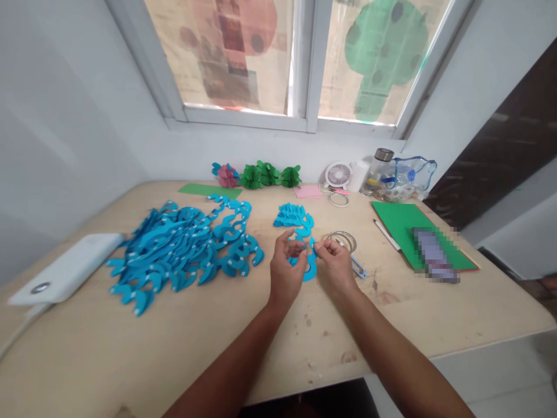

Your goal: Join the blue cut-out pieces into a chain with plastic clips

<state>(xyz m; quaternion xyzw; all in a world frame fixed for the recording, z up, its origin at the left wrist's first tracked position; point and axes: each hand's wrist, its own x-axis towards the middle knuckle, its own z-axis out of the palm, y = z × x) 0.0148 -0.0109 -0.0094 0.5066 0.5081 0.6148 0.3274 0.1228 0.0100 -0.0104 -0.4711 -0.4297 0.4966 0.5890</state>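
Note:
My right hand [337, 262] pinches the edge of a blue paper cutout [312, 247] between thumb and fingertips. Beside it, my left hand [287, 267] is curved with a gap between thumb and fingers, and I see nothing gripped in it. Curved blue paper lies on the table just behind and below the fingers, partly hidden by them. Past the hands is a small cluster of blue paper pieces [291, 215], joined in a wavy row. To the left spreads a large heap of curved blue cutouts [174, 247], many bearing small white squares.
A blue-handled cutter [359, 267] and wire rings [343, 239] lie by my right hand. Farther right are a white pen [386, 234], green sheets [395, 223] and a phone [435, 255]. A white device [69, 267] sits left; paper flowers [267, 174], a fan [338, 174] and bottle [378, 171] stand behind.

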